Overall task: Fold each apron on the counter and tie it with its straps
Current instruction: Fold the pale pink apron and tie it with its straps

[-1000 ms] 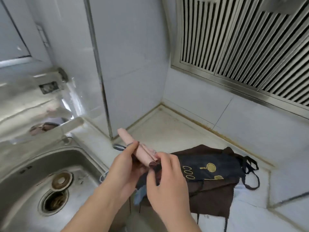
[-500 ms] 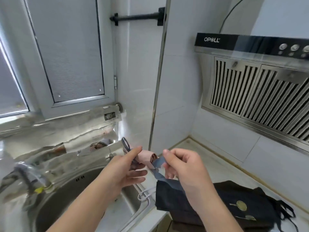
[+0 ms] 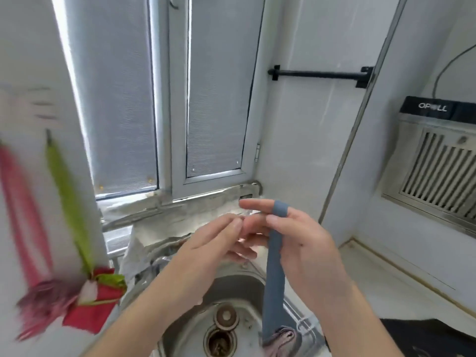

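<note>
My right hand (image 3: 298, 240) is raised over the sink with a grey-blue strap (image 3: 275, 279) looped over its index finger and pinched by the thumb. The strap hangs straight down to a rolled pink apron (image 3: 280, 340) dangling at the bottom of the view. My left hand (image 3: 206, 243) is beside the right, fingers fairly straight, its fingertips touching the right hand's fingers and holding nothing. A dark apron (image 3: 425, 336) with gold print lies on the counter at the lower right, partly cut off.
A steel sink (image 3: 226, 328) with its drain lies right below my hands. A window (image 3: 180, 99) is behind it, a black rail (image 3: 319, 72) on the wall, a range hood (image 3: 438, 161) at right. Red and green cloths (image 3: 95, 297) hang at left.
My view has tilted up from the counter to the window. Both hands rose; the left let go of the pink roll, which now hangs from the strap on my right hand.
</note>
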`<control>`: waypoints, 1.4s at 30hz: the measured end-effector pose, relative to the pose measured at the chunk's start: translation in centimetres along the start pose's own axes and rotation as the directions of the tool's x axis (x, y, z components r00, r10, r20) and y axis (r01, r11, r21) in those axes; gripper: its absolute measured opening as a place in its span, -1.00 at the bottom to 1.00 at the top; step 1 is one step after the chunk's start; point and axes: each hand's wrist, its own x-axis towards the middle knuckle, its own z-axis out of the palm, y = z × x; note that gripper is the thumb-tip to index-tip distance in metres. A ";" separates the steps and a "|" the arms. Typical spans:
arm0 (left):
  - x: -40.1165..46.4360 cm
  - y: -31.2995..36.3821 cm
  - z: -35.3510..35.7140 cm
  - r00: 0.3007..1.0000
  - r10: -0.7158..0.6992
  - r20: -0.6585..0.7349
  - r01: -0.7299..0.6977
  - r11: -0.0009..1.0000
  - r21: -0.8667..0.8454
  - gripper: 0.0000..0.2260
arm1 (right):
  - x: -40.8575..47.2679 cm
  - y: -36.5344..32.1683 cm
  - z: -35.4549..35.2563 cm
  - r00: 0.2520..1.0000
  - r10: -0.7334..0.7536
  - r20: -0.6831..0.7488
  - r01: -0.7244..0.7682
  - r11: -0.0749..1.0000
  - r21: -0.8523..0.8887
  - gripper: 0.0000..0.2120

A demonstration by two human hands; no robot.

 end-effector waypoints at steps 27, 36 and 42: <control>-13.0 14.8 -26.8 0.627 0.267 -0.732 0.032 0.930 0.367 -0.77 | 11.4 0.3 33.3 0.865 -0.424 0.268 0.345 0.116 -0.931 -0.58; -11.8 13.2 -28.6 0.595 0.329 -0.733 0.533 0.521 0.667 -0.69 | 15.7 4.2 34.6 0.889 -0.274 0.366 0.454 0.434 -0.778 -0.77; -10.2 12.2 -29.2 0.570 0.435 -0.697 0.531 0.453 0.717 -0.58 | 15.9 3.4 34.4 0.881 -0.372 0.294 0.468 0.582 -0.665 -0.75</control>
